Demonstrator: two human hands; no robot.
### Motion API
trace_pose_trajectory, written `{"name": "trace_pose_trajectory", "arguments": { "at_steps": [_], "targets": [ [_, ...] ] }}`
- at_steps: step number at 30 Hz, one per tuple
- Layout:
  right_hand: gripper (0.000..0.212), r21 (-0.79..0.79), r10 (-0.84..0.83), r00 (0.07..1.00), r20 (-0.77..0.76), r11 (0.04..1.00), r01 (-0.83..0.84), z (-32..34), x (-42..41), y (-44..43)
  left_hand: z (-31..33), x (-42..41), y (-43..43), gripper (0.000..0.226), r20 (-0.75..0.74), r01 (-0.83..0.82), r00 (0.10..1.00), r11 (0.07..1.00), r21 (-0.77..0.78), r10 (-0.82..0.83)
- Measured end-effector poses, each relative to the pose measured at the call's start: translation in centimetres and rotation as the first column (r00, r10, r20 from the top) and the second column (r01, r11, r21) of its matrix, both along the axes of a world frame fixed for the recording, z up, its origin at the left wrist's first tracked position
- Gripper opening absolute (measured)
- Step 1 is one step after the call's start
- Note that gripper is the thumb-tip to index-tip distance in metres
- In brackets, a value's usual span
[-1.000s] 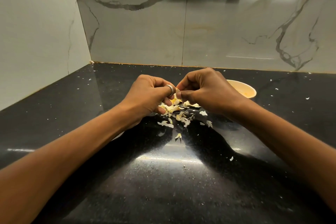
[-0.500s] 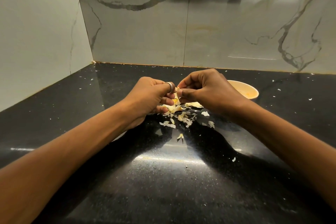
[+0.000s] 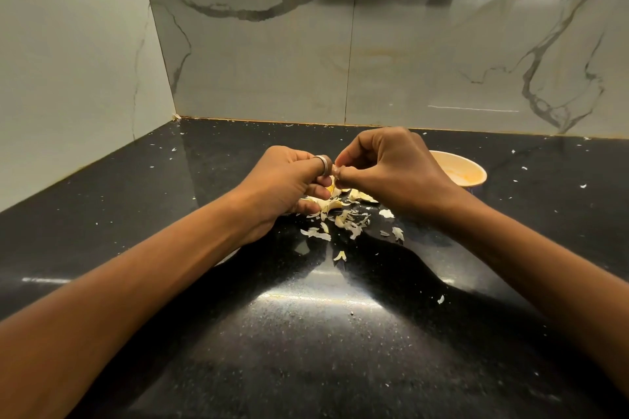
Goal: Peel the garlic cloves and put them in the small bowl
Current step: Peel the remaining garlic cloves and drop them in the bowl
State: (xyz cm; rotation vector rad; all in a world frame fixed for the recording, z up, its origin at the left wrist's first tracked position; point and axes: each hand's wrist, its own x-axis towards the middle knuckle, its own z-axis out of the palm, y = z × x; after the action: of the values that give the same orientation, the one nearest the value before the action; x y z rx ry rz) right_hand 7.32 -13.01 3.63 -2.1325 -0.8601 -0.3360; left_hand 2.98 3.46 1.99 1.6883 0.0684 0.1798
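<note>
Head, right hand [image 3: 391,173] pinching garlic clove [image 3: 331,186]

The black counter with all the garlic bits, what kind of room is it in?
Most likely a kitchen: a polished black stone countertop set against marble-look wall tiles, garlic peels scattered on it, and a small bowl close by.

Surface [image 3: 306,350] black, speckled white. Walls [image 3: 255,61] pale grey, dark veined marble pattern. Small bowl [image 3: 456,173] cream-yellow. Garlic skins [image 3: 350,224] off-white. Ring [image 3: 323,165] silver.
</note>
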Motion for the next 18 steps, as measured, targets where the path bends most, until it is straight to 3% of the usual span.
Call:
{"name": "trace_pose_trajectory", "arguments": {
  "at_steps": [8, 13, 18],
  "targets": [
    [0.005, 0.056, 0.017, 0.999, -0.033, 0.998, -0.015, 0.3, 0.6, -0.6, 0.1, 0.2, 0.4, 0.019, -0.009, -0.065, 0.998, 0.998, 0.019, 0.066],
    [0.009, 0.166, 0.088, 0.987, -0.138, 0.984, -0.065, 0.9, 0.8, -1.1, -0.1, 0.3, 0.6, 0.025, 0.051, -0.151, 0.988, 0.978, 0.146, 0.145],
    [0.015, 0.178, 0.137, 0.973, -0.184, 0.979, -0.104, 1.0, 0.6, -1.1, 0.2, -0.3, 0.5, 0.006, 0.100, -0.071, 0.994, 0.980, 0.187, 0.053]
  ]
}}
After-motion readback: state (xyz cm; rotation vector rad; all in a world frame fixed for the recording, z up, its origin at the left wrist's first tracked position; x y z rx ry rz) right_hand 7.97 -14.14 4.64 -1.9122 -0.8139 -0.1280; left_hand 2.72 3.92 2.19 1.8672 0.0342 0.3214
